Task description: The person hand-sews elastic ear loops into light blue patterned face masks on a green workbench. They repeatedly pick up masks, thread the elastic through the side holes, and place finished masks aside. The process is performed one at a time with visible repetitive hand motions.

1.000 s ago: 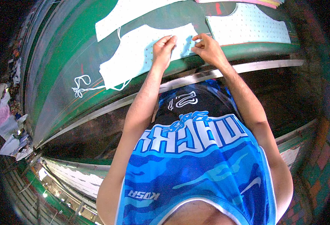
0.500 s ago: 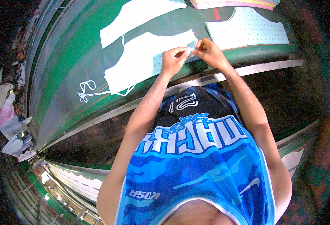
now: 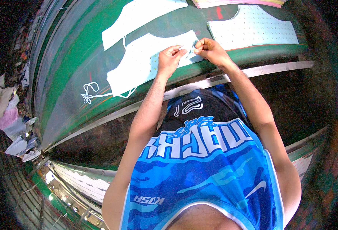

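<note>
A white cut fabric piece (image 3: 138, 61) with small printed dots lies on the green table in front of me. Over its right end, my left hand (image 3: 169, 60) is pinched, with a bit of white cloth showing at the fingertips. Just to the right, my right hand (image 3: 212, 51) also has its thumb and fingers pressed together above the fabric's edge. Whatever sits in that pinch is too small to make out. A narrow gap separates the two hands. White cord (image 3: 87, 94) lies looped and knotted left of the fabric, and its line runs to the fabric's lower edge.
Another white cut piece (image 3: 138, 19) lies farther back. To the right is a stack of dotted white pieces (image 3: 253, 28). A pink and yellow stack (image 3: 238, 3) stands at the top. The table's pale front edge (image 3: 199, 85) curves before me; scraps (image 3: 13, 119) hang at far left.
My hands have drawn apart, the left moving slightly left from where the fingertips nearly met. The fabric stays in about the same place.
</note>
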Demonstrator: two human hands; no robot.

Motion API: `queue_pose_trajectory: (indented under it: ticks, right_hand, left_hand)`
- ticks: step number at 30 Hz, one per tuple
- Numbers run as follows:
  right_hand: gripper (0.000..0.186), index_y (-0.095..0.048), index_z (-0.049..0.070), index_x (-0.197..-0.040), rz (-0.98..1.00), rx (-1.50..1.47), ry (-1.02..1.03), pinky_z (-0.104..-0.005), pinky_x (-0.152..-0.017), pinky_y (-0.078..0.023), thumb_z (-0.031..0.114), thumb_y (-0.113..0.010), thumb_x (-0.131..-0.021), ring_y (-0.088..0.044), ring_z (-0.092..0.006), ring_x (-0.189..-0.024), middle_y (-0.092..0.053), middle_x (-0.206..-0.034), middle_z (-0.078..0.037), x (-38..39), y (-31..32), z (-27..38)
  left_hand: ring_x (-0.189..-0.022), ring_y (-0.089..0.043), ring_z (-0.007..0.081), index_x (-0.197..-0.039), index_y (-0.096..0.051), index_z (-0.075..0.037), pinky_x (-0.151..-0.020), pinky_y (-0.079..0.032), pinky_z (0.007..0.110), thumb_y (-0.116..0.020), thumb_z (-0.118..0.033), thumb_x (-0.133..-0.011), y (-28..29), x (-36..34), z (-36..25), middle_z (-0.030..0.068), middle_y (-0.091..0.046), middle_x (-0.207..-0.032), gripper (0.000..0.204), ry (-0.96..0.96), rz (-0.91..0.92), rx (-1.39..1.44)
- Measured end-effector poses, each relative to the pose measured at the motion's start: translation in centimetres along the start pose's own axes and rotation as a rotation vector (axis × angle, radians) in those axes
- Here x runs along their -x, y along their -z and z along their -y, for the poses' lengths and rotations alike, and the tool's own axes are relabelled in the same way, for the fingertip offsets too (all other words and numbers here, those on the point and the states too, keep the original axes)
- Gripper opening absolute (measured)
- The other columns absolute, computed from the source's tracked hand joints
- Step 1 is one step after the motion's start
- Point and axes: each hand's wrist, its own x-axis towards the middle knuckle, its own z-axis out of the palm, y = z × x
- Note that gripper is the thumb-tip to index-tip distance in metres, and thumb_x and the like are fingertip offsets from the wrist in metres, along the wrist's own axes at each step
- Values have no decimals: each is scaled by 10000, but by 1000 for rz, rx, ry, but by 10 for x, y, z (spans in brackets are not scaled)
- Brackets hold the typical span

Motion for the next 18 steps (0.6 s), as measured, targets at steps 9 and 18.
queue_pose_trajectory:
  ticks: [9, 18]
  right_hand:
    - [288, -587, 51, -1160, 59, 170, -90, -275, -611, -480, 137, -756, -943, -616, -110, -732, -685, -900, -43, 19, -10, 13]
    - [345, -582, 20, -1202, 48, 134, -47, -278, -597, -513, 148, -769, -942, -661, -128, -696, -757, -953, -117, 0, -33, 28]
  left_hand:
    - [-824, -598, 46, -1325, -657, 6, -701, -480, 240, -682, -70, -1026, 8, 5, 1, 26, -737, -981, 309, -46, 5, -58]
    - [-964, -699, 129, -1409, -578, 30, -853, -579, 291, -841, -10, -874, 20, 22, -7, 105, -742, -1136, 597, -64, 145, -151]
